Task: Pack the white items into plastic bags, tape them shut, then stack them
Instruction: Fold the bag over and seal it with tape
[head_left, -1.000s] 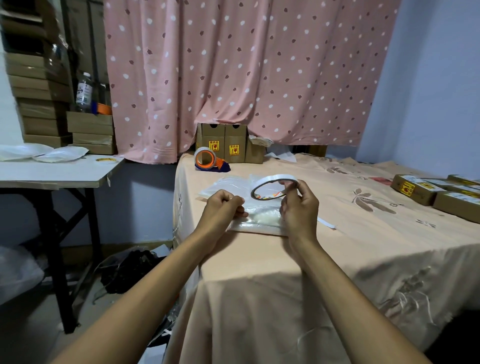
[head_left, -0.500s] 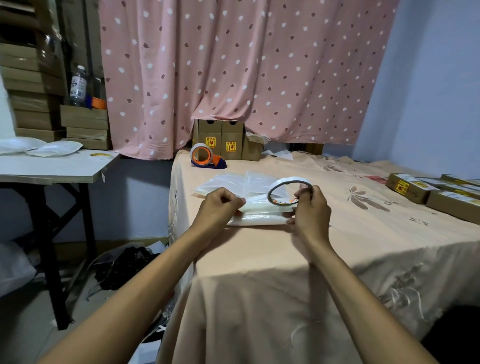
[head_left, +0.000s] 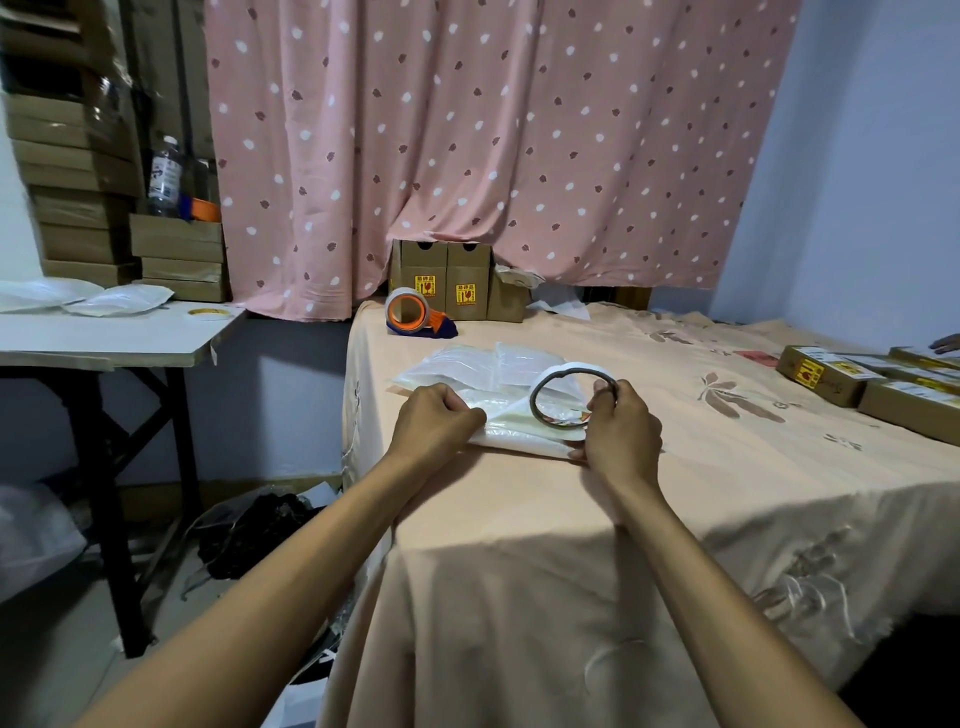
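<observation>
Looks like the taping step to me. The bag (head_left: 519, 436) with the white item in it lies near the front edge of the surface (head_left: 701, 509), with a pile (head_left: 467, 364) of more bags touching it at 11 o'clock and a dispenser (head_left: 415, 314) further off the same way. The left hand (head_left: 436, 421) has its fingers curled, pinching the bag's 9 o'clock edge. The right hand (head_left: 621, 431) grips the roll (head_left: 533, 400) at the 3 o'clock end, tilted up on edge over the bag. I can't make out the loose tape end, too thin. My tip would be to pin the folded mouth flat with the left first, then draw the tape low and taut across it. Rub it down before tearing, since thin plastic wrinkles easily and slack tape sticks to itself.
</observation>
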